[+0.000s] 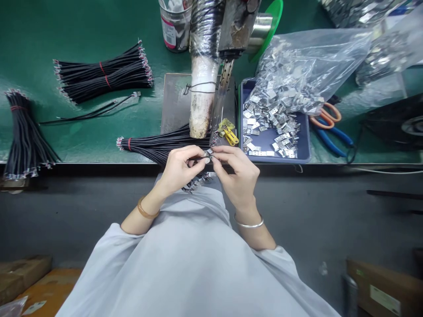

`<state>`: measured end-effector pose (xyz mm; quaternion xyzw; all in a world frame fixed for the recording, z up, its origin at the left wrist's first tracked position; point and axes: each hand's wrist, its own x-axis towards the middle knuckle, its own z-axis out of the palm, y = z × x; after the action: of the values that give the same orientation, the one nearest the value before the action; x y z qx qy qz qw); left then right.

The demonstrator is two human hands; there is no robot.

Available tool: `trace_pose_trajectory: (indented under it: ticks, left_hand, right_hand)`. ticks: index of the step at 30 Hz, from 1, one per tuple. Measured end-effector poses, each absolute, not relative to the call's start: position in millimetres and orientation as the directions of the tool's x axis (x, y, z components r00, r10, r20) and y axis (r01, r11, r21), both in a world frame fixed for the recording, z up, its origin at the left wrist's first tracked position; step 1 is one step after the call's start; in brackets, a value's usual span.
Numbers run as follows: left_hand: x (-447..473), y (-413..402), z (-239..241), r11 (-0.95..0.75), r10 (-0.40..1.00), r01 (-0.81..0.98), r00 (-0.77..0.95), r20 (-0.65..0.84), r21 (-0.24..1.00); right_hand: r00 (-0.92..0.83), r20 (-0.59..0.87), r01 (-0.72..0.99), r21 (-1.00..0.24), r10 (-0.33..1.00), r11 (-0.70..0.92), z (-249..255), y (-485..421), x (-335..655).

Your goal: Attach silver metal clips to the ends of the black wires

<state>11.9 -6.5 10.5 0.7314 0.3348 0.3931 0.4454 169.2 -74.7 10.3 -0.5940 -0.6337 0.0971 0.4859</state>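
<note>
Both hands pinch one small metal clip (209, 153) between them: left hand (180, 169) fingers and right hand (238, 174) fingers clamped on it, just in front of the wire bundle (158, 144).

The scene is lit evenly and brightly from above. Glare is seen on the plastic bag (310, 61) of metal parts and on the metal reel (261, 28). Soft shadows are cast beside the wire bundles (102, 72) on the green mat (82, 26). Strong wide-angle curvature is shown at the edges, and the lower corners are dimmer. Slight blur is noted at the fingertips (205, 159).
</note>
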Motion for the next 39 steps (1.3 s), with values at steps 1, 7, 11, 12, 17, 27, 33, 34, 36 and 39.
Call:
trace_pose_trajectory:
  ticks: [1, 7, 11, 12, 17, 27, 33, 34, 36, 39]
  left_hand:
    - [12, -6, 10, -0.398, 0.831, 0.141, 0.473, 0.291, 0.906]
    - [9, -6, 9, -0.408, 0.817, 0.162, 0.505, 0.279, 0.899]
    - [6, -4, 9, -0.337, 0.816, 0.107, 0.529, 0.233, 0.936]
    - [6, -4, 9, -0.307, 0.820, 0.088, 0.530, 0.216, 0.948]
    - [8, -4, 8, -0.165, 0.880, 0.041, 0.458, 0.128, 0.985]
    - [12, -5, 12, -0.168, 0.888, 0.035, 0.439, 0.136, 0.985]
    - [12, -6, 13, -0.234, 0.871, 0.045, 0.453, 0.189, 0.971]
    - [12, -6, 14, -0.237, 0.870, 0.052, 0.456, 0.188, 0.970]
    - [11, -6, 14, -0.236, 0.868, 0.064, 0.462, 0.180, 0.970]
    - [11, -5, 13, -0.198, 0.869, 0.067, 0.474, 0.144, 0.978]
  right_hand:
    - [0.174, 0.504, 0.660, -0.697, 0.846, 0.279, 10, -74, 169]
    - [0.307, 0.346, 0.351, -0.907, 0.887, 0.232, 3, -68, 160]
    - [0.322, 0.395, 0.385, -0.885, 0.860, 0.263, -1, -68, 153]
    - [0.317, 0.415, 0.404, -0.873, 0.853, 0.275, -1, -68, 153]
    - [0.393, 0.428, 0.374, -0.883, 0.814, 0.284, -2, -68, 158]
    - [0.305, 0.434, 0.422, -0.859, 0.848, 0.288, -1, -72, 160]
    - [0.288, 0.412, 0.395, -0.874, 0.865, 0.285, 2, -69, 164]
    - [0.283, 0.413, 0.400, -0.871, 0.866, 0.284, 2, -69, 164]
    - [0.276, 0.424, 0.420, -0.861, 0.862, 0.289, 2, -69, 163]
    - [0.251, 0.502, 0.518, -0.792, 0.827, 0.323, 0, -69, 160]
